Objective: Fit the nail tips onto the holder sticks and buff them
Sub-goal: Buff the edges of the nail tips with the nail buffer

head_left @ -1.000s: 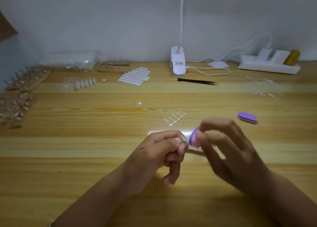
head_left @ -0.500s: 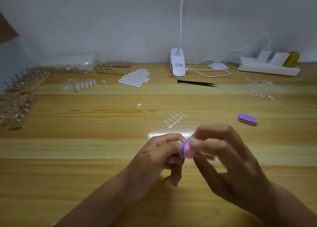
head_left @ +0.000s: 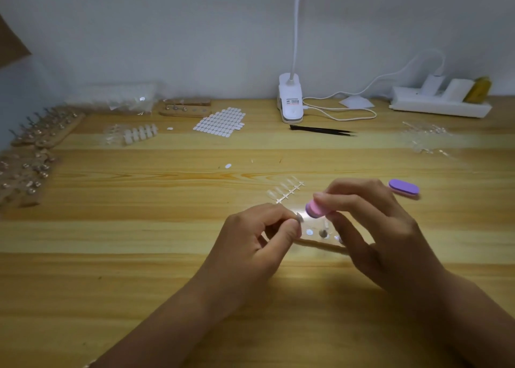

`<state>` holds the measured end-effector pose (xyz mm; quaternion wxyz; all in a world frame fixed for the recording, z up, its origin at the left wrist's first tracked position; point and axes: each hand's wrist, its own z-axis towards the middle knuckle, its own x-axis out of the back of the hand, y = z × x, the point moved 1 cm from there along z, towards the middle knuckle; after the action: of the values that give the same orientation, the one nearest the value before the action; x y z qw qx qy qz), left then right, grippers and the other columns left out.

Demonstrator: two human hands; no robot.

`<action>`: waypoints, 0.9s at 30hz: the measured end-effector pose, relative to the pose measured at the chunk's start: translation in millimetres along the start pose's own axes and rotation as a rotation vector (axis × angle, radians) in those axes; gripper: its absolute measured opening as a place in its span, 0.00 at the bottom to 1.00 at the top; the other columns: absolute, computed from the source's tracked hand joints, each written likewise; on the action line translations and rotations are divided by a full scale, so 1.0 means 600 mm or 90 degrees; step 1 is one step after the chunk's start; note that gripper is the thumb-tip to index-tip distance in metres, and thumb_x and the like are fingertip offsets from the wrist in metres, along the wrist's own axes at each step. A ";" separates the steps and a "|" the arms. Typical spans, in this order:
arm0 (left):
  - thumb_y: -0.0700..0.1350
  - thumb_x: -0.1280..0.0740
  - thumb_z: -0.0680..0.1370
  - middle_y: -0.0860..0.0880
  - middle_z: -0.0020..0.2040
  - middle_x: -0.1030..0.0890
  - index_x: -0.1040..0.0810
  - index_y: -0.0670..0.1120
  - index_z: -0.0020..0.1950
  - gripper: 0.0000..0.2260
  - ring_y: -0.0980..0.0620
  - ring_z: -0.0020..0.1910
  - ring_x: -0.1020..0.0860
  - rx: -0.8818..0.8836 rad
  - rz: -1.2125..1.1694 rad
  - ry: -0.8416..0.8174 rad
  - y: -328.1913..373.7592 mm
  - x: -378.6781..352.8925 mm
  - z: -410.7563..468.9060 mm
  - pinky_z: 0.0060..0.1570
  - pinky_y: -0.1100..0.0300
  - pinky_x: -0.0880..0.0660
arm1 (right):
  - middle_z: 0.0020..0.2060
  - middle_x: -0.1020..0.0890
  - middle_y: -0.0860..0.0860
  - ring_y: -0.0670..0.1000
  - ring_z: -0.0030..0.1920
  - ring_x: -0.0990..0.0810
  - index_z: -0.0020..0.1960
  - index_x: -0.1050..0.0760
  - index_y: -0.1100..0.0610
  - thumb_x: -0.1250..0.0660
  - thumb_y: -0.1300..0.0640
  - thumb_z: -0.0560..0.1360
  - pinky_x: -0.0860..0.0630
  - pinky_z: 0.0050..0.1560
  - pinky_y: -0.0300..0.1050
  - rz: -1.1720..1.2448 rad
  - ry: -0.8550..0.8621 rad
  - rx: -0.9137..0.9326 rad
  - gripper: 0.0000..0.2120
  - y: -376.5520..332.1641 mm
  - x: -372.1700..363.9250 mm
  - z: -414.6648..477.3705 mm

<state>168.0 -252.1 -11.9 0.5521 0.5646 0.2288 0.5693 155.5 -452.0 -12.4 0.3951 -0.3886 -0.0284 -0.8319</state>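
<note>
My left hand (head_left: 260,239) pinches a small clear nail tip (head_left: 299,217) between thumb and forefinger, just above the table. My right hand (head_left: 373,228) grips a pink and purple buffer block (head_left: 316,208), whose end sits close to the tip, a little right of it. Below and between the hands lies a wooden holder base (head_left: 320,241) with a short stick standing on it. A strip of clear nail tips (head_left: 285,190) lies just behind the hands. A second purple buffer (head_left: 404,188) rests on the table at the right.
Wooden holder racks with sticks (head_left: 30,156) fill the left edge. Behind lie a strip of tips (head_left: 139,135), a sheet of adhesive tabs (head_left: 221,122), black tweezers (head_left: 323,130), a white clip lamp (head_left: 290,100), a power strip (head_left: 440,106) and clear sprues (head_left: 426,136).
The right hand has drawn the buffer up and right, off the tip. The left hand stays in place, and the holder base now shows between the hands.
</note>
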 end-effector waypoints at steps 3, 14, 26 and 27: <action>0.45 0.34 0.77 0.51 0.37 0.21 0.17 0.47 0.44 0.07 0.52 0.36 0.24 -0.026 0.039 0.009 0.002 0.000 0.001 0.32 0.50 0.26 | 0.53 0.20 0.58 0.56 0.53 0.20 0.58 0.19 0.66 0.34 0.69 0.77 0.25 0.55 0.43 0.032 -0.009 0.021 0.10 -0.012 -0.005 -0.002; 0.42 0.33 0.76 0.50 0.35 0.23 0.16 0.45 0.44 0.06 0.51 0.36 0.24 -0.105 0.160 0.056 0.007 -0.001 -0.001 0.30 0.55 0.29 | 0.53 0.19 0.59 0.56 0.53 0.21 0.59 0.19 0.65 0.33 0.70 0.77 0.25 0.55 0.44 -0.004 -0.033 0.040 0.12 -0.011 -0.011 -0.006; 0.41 0.31 0.76 0.52 0.37 0.22 0.16 0.46 0.44 0.04 0.54 0.36 0.23 -0.112 0.169 0.067 0.006 -0.002 -0.002 0.31 0.55 0.28 | 0.51 0.19 0.58 0.58 0.52 0.20 0.57 0.19 0.65 0.34 0.69 0.77 0.26 0.55 0.43 -0.017 0.007 -0.010 0.10 0.002 -0.003 -0.002; 0.41 0.31 0.76 0.52 0.37 0.23 0.16 0.46 0.45 0.04 0.54 0.37 0.23 -0.114 0.168 0.065 0.006 -0.002 -0.002 0.31 0.55 0.28 | 0.51 0.19 0.58 0.57 0.52 0.20 0.57 0.19 0.65 0.33 0.70 0.77 0.26 0.55 0.44 0.002 0.014 0.001 0.11 -0.002 -0.002 -0.002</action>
<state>165.5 -254.0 -9.5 0.5084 0.5088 0.1287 0.6827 154.3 -450.7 -13.7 0.3972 -0.3792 -0.0244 -0.8354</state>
